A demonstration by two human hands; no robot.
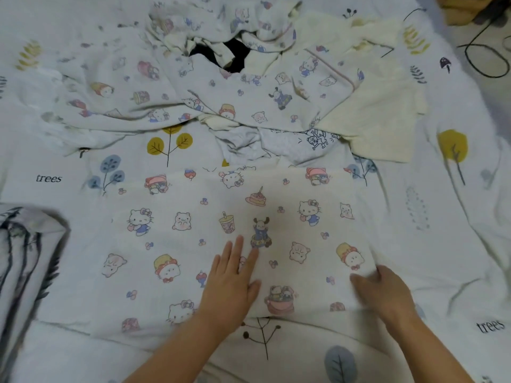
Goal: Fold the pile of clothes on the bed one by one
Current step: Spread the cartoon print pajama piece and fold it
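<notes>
The cartoon-print garment (221, 230) is spread flat on the bed (456, 217), near edge. Left hand (232, 283) lies open, palm down, pinning the middle so it won't slide, I'd guess. Right hand (384, 293) curls around the right edge, looks ready to fold it over. The pile (235, 87) waits behind.

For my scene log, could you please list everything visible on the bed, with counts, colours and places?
Flat cartoon-print white cotton garment: one, white with pastel characters, spread near centre.
Heap of unfolded clothes: one pile, white print, cream, grey and black pieces, far centre.
Folded grey-streaked white cloth: one, left edge.
Tree-print white bedsheet: one, white with yellow and blue trees, underneath everything.
Black cable: one, top right.
Left hand: flat on the garment, fingers spread.
Right hand: grip on the garment's right edge.
</notes>
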